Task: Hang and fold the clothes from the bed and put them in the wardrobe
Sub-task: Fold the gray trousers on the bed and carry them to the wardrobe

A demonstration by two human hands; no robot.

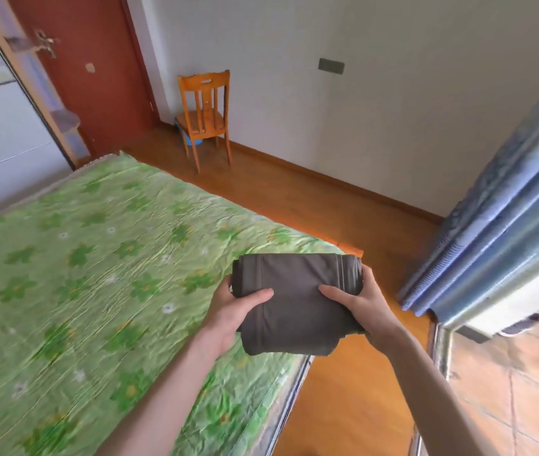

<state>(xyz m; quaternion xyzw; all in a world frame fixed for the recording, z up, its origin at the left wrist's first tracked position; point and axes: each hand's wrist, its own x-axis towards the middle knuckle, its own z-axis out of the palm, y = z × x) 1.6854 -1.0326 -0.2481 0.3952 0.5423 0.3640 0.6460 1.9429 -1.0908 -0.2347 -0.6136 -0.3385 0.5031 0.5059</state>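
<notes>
Head view, looking fwd and down: a folded dark grey garment [294, 301] was held up in both hands, lifted off the bed and hovering over its near right corner, partly over the floor. It was a thick, roughly square bundle w/ seam lines running across its top. Which kind of garment it was could not be told.

The left hand [228, 319] gripped the bundle's left edge, thumb lying flat on top and pointing right, the other fingers curled under the cloth and hidden. The right hand [358, 307] gripped the right edge the same way, thumb on top pointing left, fingers tucked underneath. Both forearms were bare and reached in from the bottom of the picture.

Below and to the left lay the bed [97, 291], covered w/ a crinkled light green sheet printed w/ darker green leaf shapes and small white flowers. A metal frame edge showed along its right side.

An orange-brown wood floor [327, 199] ran beside the bed to the far wall. A wooden chair [205, 116] stood against that white wall, w/ something blue under its seat. Left of the chair was a dark red door [97, 60]. A small dark plate [331, 66] sat on the wall, right of the chair.

At the right edge hung blue striped curtains [505, 225], and below them a tiled floor [508, 390] began past a metal track.
</notes>
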